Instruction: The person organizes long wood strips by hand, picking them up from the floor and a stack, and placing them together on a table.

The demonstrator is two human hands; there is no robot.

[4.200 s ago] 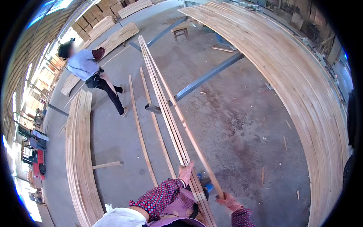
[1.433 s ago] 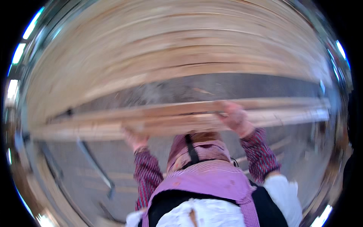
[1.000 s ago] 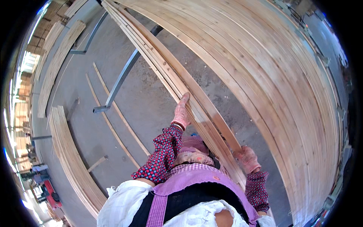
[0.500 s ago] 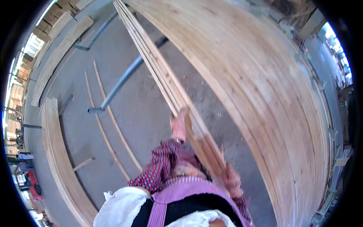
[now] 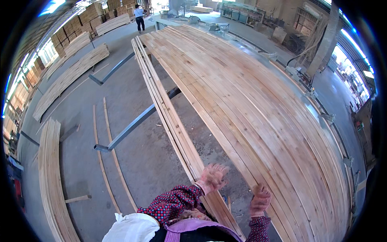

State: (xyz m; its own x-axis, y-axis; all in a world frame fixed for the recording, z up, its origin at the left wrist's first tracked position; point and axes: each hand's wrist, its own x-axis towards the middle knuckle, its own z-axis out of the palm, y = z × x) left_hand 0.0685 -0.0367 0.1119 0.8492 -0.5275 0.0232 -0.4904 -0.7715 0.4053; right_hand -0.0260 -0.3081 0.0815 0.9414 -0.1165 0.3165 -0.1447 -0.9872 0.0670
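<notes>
A bundle of long narrow wooden strips (image 5: 171, 117) runs from near my body to the far end of the bars. My left hand (image 5: 213, 178), in a pinkish work glove, hovers over the right side of these strips, fingers apart and slightly blurred. To their right lies a wide wooden panel (image 5: 258, 109) of many boards side by side. At the panel's near left edge is my right hand (image 5: 260, 200), also gloved. Its fingers are curled; whether they grip the edge board is hidden.
Blue-grey metal bars (image 5: 131, 127) stick out left beneath the strips. Two thin wooden strips (image 5: 108, 161) lie on the left, near a board stack (image 5: 50, 173). A metal frame with clamps (image 5: 328, 117) borders the panel's right side. A person (image 5: 139, 18) stands far back.
My left hand has let go of the strips and moved right. The right hand has left their near end for the panel's edge. The strips now lie lower, and the view has tilted up.
</notes>
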